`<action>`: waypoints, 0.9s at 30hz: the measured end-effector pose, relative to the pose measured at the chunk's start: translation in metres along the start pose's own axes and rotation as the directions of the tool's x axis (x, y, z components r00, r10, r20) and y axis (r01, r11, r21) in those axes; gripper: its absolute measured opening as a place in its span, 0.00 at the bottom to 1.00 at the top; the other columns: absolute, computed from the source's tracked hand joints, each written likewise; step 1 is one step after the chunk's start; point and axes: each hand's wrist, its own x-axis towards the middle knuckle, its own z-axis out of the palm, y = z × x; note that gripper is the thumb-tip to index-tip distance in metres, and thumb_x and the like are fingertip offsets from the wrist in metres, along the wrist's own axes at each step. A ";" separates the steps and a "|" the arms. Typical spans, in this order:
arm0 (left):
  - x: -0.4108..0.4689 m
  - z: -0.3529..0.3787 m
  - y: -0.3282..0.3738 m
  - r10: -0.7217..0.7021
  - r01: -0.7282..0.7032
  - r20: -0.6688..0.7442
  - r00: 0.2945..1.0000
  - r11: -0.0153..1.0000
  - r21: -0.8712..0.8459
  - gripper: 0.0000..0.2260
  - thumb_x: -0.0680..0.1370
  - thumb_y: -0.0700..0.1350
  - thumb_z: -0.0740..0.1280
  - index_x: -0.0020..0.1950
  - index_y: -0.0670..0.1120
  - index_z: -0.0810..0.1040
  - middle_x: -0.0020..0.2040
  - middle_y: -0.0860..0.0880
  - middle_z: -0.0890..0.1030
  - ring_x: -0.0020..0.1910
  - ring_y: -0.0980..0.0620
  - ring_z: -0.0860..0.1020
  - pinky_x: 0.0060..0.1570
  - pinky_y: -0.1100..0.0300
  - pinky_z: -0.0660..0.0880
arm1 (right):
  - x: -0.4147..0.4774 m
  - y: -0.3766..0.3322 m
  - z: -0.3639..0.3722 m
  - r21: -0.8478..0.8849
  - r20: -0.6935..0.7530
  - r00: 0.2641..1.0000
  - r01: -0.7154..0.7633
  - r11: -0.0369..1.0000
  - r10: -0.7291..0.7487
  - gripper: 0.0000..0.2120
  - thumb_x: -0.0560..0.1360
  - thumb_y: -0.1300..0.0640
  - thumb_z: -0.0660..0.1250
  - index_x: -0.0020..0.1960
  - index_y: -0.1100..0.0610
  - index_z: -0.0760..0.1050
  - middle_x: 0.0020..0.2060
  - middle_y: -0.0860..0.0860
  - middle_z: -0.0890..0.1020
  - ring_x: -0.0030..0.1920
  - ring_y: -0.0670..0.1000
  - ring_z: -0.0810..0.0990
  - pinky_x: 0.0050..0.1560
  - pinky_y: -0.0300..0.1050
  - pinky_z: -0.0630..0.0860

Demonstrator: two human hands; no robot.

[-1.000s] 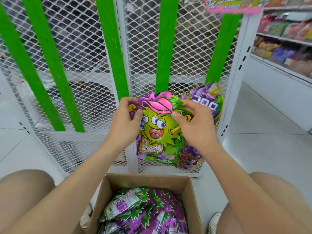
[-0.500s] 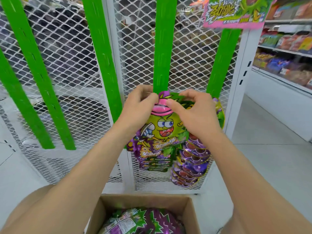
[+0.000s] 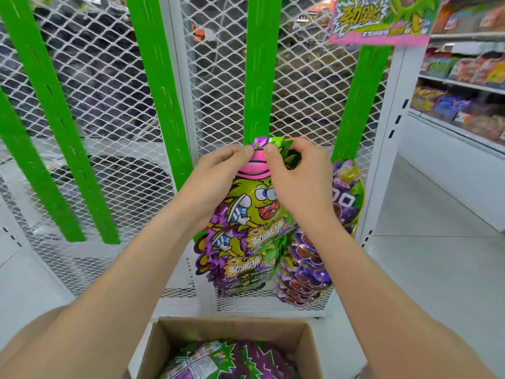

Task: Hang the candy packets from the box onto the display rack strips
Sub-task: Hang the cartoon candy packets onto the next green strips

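Cardboard box [image 3: 232,328]: purple-green candy packets [image 3: 218,359] inside. Left hand [image 3: 218,176] and right hand [image 3: 300,181] pinch the cartoon packet [image 3: 254,212] top against the middle green strip [image 3: 259,77]. Versus 1.0 s earlier: fingers moved from the packet's upper sides to top centre.

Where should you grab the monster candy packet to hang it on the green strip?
By its flat top edge, coming from the front. The candy packet is upright at the green strip, so the left hand and right hand pinch either side of the top, leaving the middle free.
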 end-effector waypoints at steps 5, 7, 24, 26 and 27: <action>-0.003 -0.002 0.002 -0.029 0.031 0.032 0.999 0.999 -0.041 0.09 0.85 0.48 0.68 0.48 0.52 0.86 0.49 0.44 0.88 0.52 0.43 0.86 0.63 0.42 0.80 | -0.004 0.000 0.001 -0.025 -0.044 0.999 -0.006 1.000 0.005 0.18 0.78 0.42 0.70 0.37 0.54 0.75 0.26 0.44 0.73 0.33 0.49 0.73 0.43 0.58 0.76; -0.004 -0.003 0.001 -0.036 0.038 0.041 0.999 0.998 -0.047 0.08 0.84 0.49 0.69 0.50 0.52 0.87 0.52 0.43 0.88 0.55 0.41 0.86 0.68 0.38 0.78 | -0.006 -0.001 0.000 -0.046 -0.044 0.999 0.003 0.999 -0.005 0.19 0.78 0.43 0.71 0.36 0.54 0.74 0.25 0.44 0.72 0.32 0.49 0.72 0.41 0.55 0.75; -0.053 -0.018 -0.067 0.539 -0.380 0.154 0.828 0.338 0.861 0.09 0.74 0.41 0.71 0.53 0.49 0.77 0.48 0.49 0.79 0.50 0.43 0.76 0.50 0.47 0.75 | -0.069 0.014 -0.034 -0.199 0.175 0.976 0.162 0.966 -0.128 0.13 0.75 0.60 0.70 0.59 0.51 0.79 0.47 0.45 0.82 0.50 0.47 0.80 0.55 0.43 0.75; -0.067 -0.023 -0.096 0.106 -0.314 0.296 0.949 0.390 0.866 0.08 0.74 0.44 0.71 0.52 0.52 0.78 0.43 0.54 0.81 0.47 0.45 0.81 0.46 0.48 0.79 | -0.093 0.016 -0.034 -0.162 0.503 0.863 0.140 0.977 -0.040 0.08 0.74 0.60 0.70 0.51 0.50 0.82 0.36 0.43 0.83 0.37 0.45 0.81 0.46 0.43 0.77; -0.076 -0.024 -0.113 -0.130 -0.290 0.361 0.923 0.380 0.878 0.08 0.74 0.47 0.71 0.53 0.52 0.79 0.44 0.54 0.82 0.48 0.45 0.82 0.47 0.49 0.80 | -0.105 0.018 -0.032 -0.181 0.632 0.774 0.174 0.968 -0.021 0.06 0.74 0.59 0.69 0.48 0.50 0.82 0.33 0.44 0.82 0.35 0.47 0.81 0.45 0.46 0.79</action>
